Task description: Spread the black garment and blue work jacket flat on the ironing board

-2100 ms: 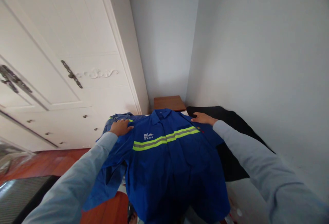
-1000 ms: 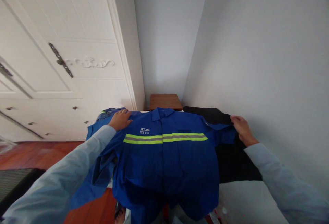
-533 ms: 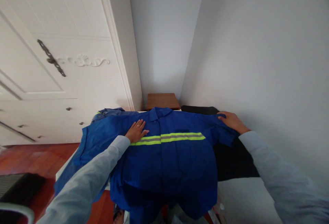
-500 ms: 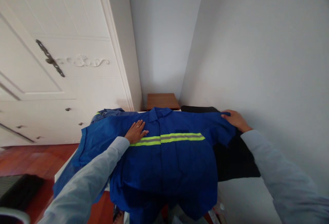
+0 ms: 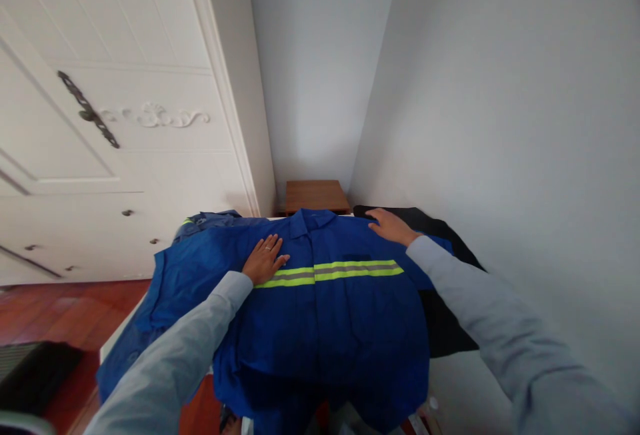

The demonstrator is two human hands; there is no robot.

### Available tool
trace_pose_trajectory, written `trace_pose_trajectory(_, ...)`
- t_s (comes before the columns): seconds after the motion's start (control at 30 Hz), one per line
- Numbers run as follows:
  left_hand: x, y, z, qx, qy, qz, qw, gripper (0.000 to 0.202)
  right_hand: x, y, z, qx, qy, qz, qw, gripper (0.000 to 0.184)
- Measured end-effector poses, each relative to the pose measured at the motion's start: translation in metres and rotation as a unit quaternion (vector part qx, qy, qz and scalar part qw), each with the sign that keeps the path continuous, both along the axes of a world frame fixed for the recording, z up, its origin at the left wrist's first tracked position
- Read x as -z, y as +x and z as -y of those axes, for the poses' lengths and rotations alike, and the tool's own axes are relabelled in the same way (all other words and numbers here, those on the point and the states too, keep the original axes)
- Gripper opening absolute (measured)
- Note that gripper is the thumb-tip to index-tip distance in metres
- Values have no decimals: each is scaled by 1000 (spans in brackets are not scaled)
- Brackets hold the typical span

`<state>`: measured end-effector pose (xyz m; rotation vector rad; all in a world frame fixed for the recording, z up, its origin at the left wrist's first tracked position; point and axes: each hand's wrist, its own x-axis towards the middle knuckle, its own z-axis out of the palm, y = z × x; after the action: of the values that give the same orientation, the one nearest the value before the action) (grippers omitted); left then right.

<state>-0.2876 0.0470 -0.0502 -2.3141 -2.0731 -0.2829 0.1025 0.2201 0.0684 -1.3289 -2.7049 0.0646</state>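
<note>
A blue short-sleeved work shirt (image 5: pixel 370 315) lies spread out front side up, its collar at the far edge and a yellow-green and grey reflective stripe across the chest. My left hand (image 5: pixel 265 260) rests flat on the chest beside the stripe, fingers spread, a ring on one finger. Over the shoulder on the right side is my right hand (image 5: pixel 393 226), its fingers stretched out and apart, at the shirt's upper edge. My right forearm covers part of that sleeve. The lower part of the shirt hangs down toward me over the near edge.
Black cloth (image 5: pixel 445 328) lies under the shirt's right side. Another blue-grey garment (image 5: pixel 213 218) is bunched at the far left. Beyond stands a small brown wooden stand (image 5: pixel 317 195). A white wardrobe (image 5: pixel 195 175) rises on the left, a grey wall (image 5: pixel 500 122) on the right.
My right hand has let go of the sleeve end and moved left to the shoulder, its fingers now stretched out. My left hand has stayed on the chest.
</note>
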Motion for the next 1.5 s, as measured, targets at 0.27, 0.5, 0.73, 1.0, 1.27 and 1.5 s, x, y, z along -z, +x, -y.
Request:
trace_pose_trajectory(0.27, -2, 2, 1, -6, -1, 8, 1000, 72, 36, -137, -18, -83, -17, 20, 996, 53)
trace_pose_trajectory(0.5, -4, 3, 3, -9, -6, 4, 1000, 74, 52, -136, -27, -79, -4, 41, 996, 33)
trace_pose_trajectory(0.73, -2, 3, 3, -5, -1, 24, 1000, 75, 69, -96, -16, -133, -34, 19, 990, 53)
trace_pose_trajectory(1.0, -2, 2, 2, -6, 5, 28, 1000, 75, 63, -104, -34, -63, -6, -41, 997, 47)
trace_pose_trajectory(1.27, -6, 3, 4, -5, 1, 28, 1000, 74, 100, -123, -25, -39, -17, -2, 999, 65)
trace_pose_trajectory(1.5, -4, 3, 3, -8, 2, 26, 1000, 73, 112, -120, -21, -22, -18, 11, 1000, 66)
